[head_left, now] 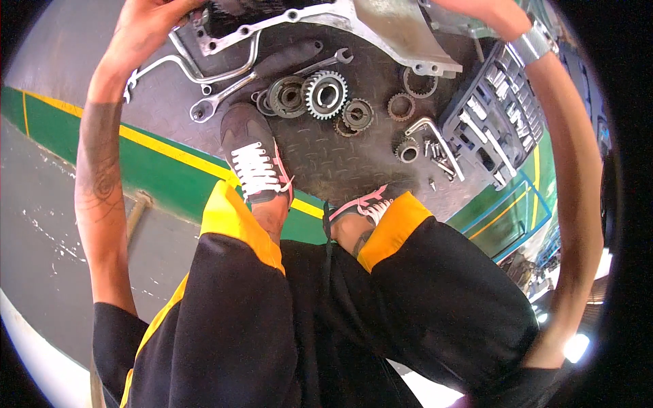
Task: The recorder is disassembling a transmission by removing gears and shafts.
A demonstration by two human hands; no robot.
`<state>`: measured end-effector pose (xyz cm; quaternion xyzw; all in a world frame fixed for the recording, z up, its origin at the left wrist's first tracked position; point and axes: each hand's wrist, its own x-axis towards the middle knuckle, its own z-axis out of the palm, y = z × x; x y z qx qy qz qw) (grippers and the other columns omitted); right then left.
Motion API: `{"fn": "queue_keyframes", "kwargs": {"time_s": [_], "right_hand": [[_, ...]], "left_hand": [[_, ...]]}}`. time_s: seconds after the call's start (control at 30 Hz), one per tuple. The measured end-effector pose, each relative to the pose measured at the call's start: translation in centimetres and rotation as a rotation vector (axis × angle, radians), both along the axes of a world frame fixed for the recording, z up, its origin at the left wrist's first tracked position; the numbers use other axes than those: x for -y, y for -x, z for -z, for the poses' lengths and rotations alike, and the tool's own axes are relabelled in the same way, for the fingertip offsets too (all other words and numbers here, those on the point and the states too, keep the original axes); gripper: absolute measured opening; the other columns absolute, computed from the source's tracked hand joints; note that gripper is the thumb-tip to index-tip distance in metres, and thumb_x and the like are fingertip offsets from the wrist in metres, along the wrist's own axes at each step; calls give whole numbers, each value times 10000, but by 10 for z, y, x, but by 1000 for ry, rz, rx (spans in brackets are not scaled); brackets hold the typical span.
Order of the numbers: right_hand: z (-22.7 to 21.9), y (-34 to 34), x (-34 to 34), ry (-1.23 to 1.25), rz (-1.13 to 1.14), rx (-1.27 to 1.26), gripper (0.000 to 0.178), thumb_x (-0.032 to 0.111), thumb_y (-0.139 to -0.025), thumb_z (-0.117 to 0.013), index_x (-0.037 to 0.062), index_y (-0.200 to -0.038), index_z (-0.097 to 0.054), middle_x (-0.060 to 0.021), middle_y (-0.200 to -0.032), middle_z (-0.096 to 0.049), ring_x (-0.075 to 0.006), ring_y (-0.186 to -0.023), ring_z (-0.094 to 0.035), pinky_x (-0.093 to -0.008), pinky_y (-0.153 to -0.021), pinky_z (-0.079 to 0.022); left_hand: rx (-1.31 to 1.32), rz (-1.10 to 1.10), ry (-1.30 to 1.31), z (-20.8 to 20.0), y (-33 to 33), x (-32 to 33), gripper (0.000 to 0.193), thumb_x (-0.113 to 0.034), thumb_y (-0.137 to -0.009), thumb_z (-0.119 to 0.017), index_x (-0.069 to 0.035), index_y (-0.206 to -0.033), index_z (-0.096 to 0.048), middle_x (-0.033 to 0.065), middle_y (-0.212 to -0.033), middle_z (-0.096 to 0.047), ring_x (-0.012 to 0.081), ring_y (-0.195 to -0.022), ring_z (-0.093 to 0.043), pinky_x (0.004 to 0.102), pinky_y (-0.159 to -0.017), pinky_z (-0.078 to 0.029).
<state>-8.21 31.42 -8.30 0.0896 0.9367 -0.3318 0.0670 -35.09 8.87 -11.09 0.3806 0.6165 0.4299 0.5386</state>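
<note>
A large grey cast-metal housing (401, 30) with bolt holes along its flange lies at the top edge, partly cut off. My left hand (153, 19) reaches to its left end; the fingertips run out of view, so their grip is hidden. Over at the housing's right side is my right hand (479, 9), mostly cropped, with its fingers out of sight. Between my shoes and the housing lie a bright toothed gear (328, 95), a darker gear ring (287, 96) and a smaller gear (357, 115). A ratchet wrench (224, 95) and an open-end wrench (326, 62) rest left of them.
An open socket-set case (490, 122) stands at the right. Near it are a bent L-shaped bar (445, 146), a small gear (407, 150), several bolts and two rings. Bent metal bars (183, 64) lie at the left. My shoes (255, 153) are on the dark patterned metal plate (309, 160).
</note>
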Motion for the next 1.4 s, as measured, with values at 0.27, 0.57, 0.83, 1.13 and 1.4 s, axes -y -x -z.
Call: {"fn": "queue_keyframes", "kwargs": {"time_s": [0.27,0.57,0.83,1.13,1.4], "right_hand": [[-40,15,20,47,117,223,279,136,-921,-706,-62,-1117,-690,-221,-899,-727,-325,-813,-702,-425,-758,-534],[-12,22,15,42,58,109,301,167,-902,-693,-52,-1108,-679,-240,-946,-719,-348,-877,-709,-439,-800,-539],[-44,53,62,-453,-152,-307,351,222,-748,-787,-25,-985,-710,-173,-958,-696,-344,-986,-631,-453,-903,-461],[-2,75,61,-157,-58,-349,324,181,-640,-825,-20,-843,-673,-232,-829,-708,-407,-837,-712,-466,-767,-557],[-32,107,47,-59,-158,-124,578,228,-585,-903,-73,-1029,-686,-238,-927,-732,-350,-885,-731,-404,-817,-580]], "left_hand": [[-71,149,12,-15,15,3,600,-38,-865,-798,4,-1373,-483,61,-1184,-671,140,-1045,-653,294,-858,-552],[-242,70,84,-23,-7,4,803,73,-684,-922,65,-1369,-504,83,-1222,-662,158,-1103,-640,335,-947,-570],[-214,81,84,-21,-16,-2,901,-37,-666,-967,95,-1412,-478,108,-1261,-641,182,-1153,-622,352,-1014,-526],[-350,139,131,-27,-14,-6,957,-95,-630,-998,68,-1410,-467,129,-1207,-659,191,-1138,-617,359,-1003,-518],[-371,187,73,-47,-1,-11,989,-67,-649,-981,16,-1453,-411,129,-1252,-628,204,-1170,-611,369,-1022,-523]]}}
